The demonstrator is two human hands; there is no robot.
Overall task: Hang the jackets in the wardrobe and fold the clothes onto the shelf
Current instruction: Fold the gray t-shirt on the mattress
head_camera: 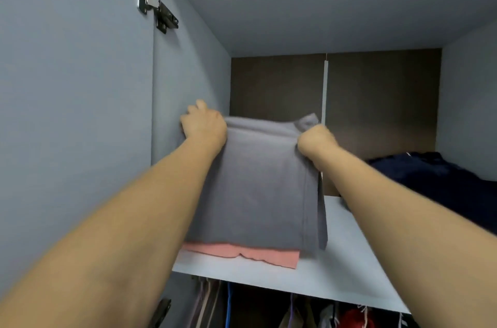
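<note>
A folded grey garment (258, 188) lies on the upper wardrobe shelf (347, 268), on top of a folded pink garment (258, 253) whose front edge sticks out beneath it. My left hand (204, 126) grips the grey garment's far left corner, close to the wardrobe's left wall. At the far right corner my right hand (317, 142) is closed on the cloth. Both arms reach up and forward over the shelf.
A dark navy garment (435, 182) lies heaped at the shelf's right side. Below the shelf, several clothes hang on hangers (295, 311). The open door with its metal hinge (157, 5) stands at the left. The shelf's ceiling is low.
</note>
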